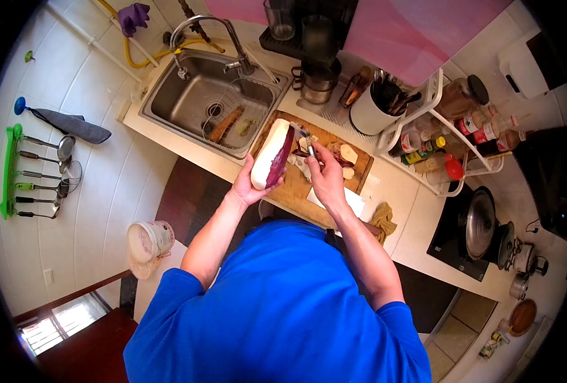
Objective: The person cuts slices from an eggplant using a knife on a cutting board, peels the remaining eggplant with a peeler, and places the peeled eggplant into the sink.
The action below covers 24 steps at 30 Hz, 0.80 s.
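My left hand [252, 185] grips the lower end of a long eggplant [272, 153], tilted over the cutting board. White flesh shows along most of it, and a strip of purple skin remains on the right side. In my right hand [325, 172] is a peeler [308, 144], its head close to the eggplant's upper right edge; I cannot tell if it touches. Beneath both hands lies the wooden cutting board [290, 195], with pale cut pieces and dark peelings [344, 154] on its right part. A flat white blade-like piece [341, 202] lies at the board's near right edge.
Left of the board is a steel sink [187, 70] holding a long orange-brown vegetable [226, 124]. A crumpled brown cloth [383, 221] lies on the counter. To the right stand a bottle rack [433, 175], a utensil holder [374, 110] and a lidded wok [480, 223].
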Each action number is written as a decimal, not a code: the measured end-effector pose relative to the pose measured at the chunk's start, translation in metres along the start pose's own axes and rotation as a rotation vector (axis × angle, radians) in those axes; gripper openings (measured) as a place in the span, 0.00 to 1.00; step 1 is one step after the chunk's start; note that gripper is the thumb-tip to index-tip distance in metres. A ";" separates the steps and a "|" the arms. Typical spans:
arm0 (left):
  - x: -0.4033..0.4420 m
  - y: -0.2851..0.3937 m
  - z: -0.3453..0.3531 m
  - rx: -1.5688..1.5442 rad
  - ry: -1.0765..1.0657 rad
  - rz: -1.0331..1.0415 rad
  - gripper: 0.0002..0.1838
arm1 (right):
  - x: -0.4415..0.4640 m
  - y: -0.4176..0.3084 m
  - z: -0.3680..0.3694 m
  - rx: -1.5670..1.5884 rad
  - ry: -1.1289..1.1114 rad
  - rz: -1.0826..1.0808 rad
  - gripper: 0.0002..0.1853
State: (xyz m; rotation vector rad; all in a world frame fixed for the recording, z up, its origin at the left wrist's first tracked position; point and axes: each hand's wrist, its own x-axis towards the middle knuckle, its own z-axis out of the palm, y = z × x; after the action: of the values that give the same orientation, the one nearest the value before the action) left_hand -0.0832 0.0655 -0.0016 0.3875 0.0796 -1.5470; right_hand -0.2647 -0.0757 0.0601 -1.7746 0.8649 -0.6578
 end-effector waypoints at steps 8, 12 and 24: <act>-0.001 0.002 0.007 0.160 0.042 0.017 0.38 | 0.016 -0.023 -0.007 -0.046 -0.075 0.063 0.22; -0.001 0.004 0.006 0.176 0.037 0.009 0.36 | 0.014 -0.027 -0.007 -0.044 -0.072 0.079 0.22; 0.028 -0.003 0.009 0.398 0.139 0.135 0.30 | 0.000 -0.024 0.014 -0.179 0.046 -0.047 0.23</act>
State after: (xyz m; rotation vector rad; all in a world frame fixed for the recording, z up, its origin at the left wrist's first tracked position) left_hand -0.0869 0.0358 -0.0023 0.7993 -0.1468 -1.3983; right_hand -0.2475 -0.0624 0.0779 -1.9510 0.9406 -0.6714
